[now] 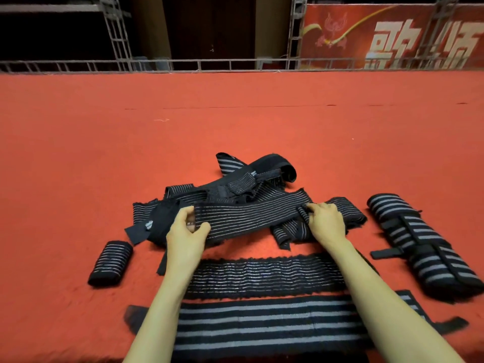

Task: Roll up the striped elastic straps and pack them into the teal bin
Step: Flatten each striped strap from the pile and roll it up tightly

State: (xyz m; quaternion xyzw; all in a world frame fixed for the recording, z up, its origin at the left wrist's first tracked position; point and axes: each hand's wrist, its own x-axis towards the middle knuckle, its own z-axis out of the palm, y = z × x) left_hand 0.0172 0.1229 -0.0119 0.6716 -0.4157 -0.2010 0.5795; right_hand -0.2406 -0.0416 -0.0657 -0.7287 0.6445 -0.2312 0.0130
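Note:
A black strap with thin grey stripes (248, 216) is stretched between my hands above the red carpet. My left hand (187, 231) pinches its left end. My right hand (326, 221) grips its right end, where a small roll has formed. Behind it lies a tangled pile of straps (251, 176). A finished small roll (111, 263) sits at the left. Two flat straps lie near me: a thin-striped one (262, 276) and a wide-striped one (262, 326). No teal bin is in view.
A large wide-striped bundle with black tabs (421, 247) lies at the right. Red carpet (235, 121) stretches far ahead to a metal truss rail (183, 65) and a red banner (392, 35).

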